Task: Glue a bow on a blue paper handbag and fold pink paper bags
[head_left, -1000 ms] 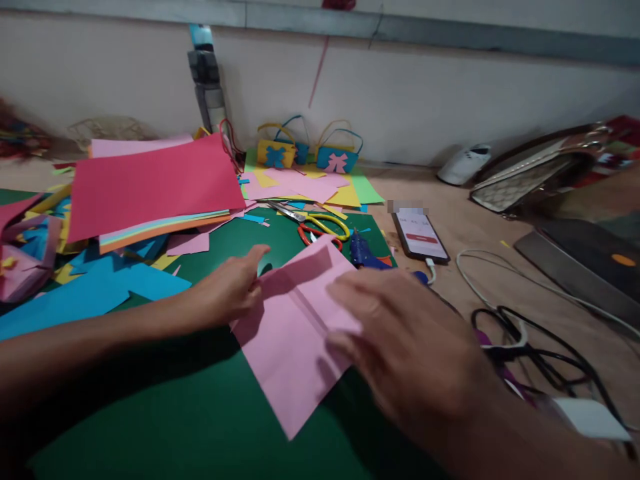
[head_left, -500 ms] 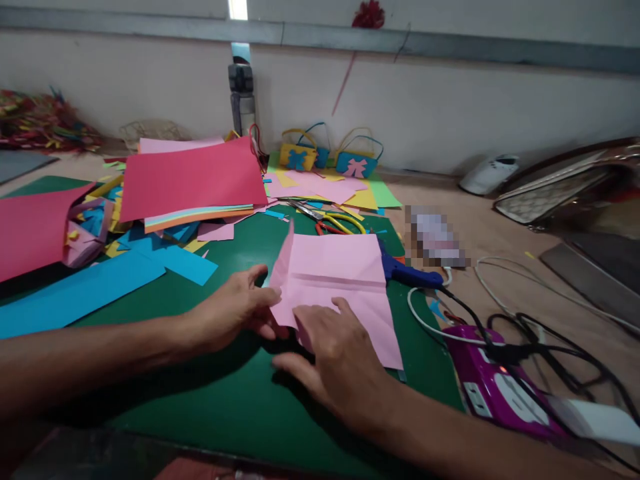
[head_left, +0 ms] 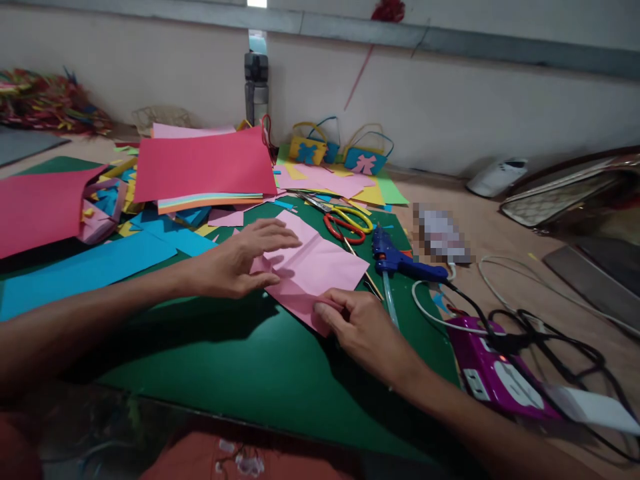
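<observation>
A creased sheet of pink paper [head_left: 320,260] lies turned at an angle over the green cutting mat [head_left: 240,373]. My right hand [head_left: 365,327] pinches its near right edge between thumb and fingers. Over the sheet's left side is my left hand [head_left: 245,260], fingers spread and thumb apart, with nothing gripped. Just beyond the paper are scissors with red and yellow handles [head_left: 347,223]. A blue glue gun [head_left: 400,257] with a clear glue stick rests to the right of the sheet.
Left of the hands are blue paper strips [head_left: 95,267], a pink-red paper stack [head_left: 205,167] and scraps. Small paper bags [head_left: 365,160] stand by the wall. On the right are a purple power strip [head_left: 500,367], tangled cables [head_left: 560,340] and a blurred-out object [head_left: 443,233].
The pink paper has been turned to a slant, uncovering the scissors and glue gun. My left hand has let go of its edge and opened; my right hand now pinches the near edge.
</observation>
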{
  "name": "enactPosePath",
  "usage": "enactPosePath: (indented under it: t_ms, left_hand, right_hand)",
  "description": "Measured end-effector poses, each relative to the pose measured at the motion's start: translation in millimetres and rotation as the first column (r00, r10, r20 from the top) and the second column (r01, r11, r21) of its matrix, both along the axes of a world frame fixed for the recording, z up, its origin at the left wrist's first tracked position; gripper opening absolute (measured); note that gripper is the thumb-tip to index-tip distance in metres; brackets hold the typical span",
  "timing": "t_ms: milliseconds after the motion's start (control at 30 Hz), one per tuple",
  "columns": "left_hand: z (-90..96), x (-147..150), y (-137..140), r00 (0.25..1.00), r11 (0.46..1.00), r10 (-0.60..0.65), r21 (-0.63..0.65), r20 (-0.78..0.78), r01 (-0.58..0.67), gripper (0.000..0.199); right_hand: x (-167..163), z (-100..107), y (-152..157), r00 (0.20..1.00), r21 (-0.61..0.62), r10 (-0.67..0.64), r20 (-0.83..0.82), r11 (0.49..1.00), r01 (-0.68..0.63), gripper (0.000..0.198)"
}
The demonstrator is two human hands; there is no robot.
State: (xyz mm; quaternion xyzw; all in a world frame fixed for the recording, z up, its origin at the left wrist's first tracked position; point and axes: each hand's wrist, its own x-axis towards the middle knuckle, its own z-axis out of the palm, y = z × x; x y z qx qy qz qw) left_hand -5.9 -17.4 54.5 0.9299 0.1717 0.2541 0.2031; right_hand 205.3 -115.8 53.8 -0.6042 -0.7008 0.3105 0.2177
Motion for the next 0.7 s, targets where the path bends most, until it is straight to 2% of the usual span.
enactPosePath:
  t_ms: [100,267,467,700]
  left_hand:
    - [-9.6,3,5,0.986,0.996,-0.029,-0.087,-0.161,0.015,0.034]
    - [-19.6,11,1,0.956,0.993,0.022,-0.102,-0.292,-0.054,0.018]
    - [-10.1,11,-8,0.943,0.989,0.043,-0.121,-0.330,-0.087,0.014]
    - [-5.3,8,-15,0.907,0.986,0.019,-0.142,-0.420,-0.087,0.012]
  right_hand:
    - [1,-5,4,1.000,-0.071,-0.006,-0.030,0.997,0.004,0.029]
    - [1,-11,9,0.999,-0.021,-0.023,0.044,0.999,0.024,0.031]
    - [0,-12,9,0.998,-0.066,-0.002,0.066,0.998,0.007,0.027]
    - [-2,-10,5,0.989,-0.002,0.019,0.147,1.000,-0.019,0.027]
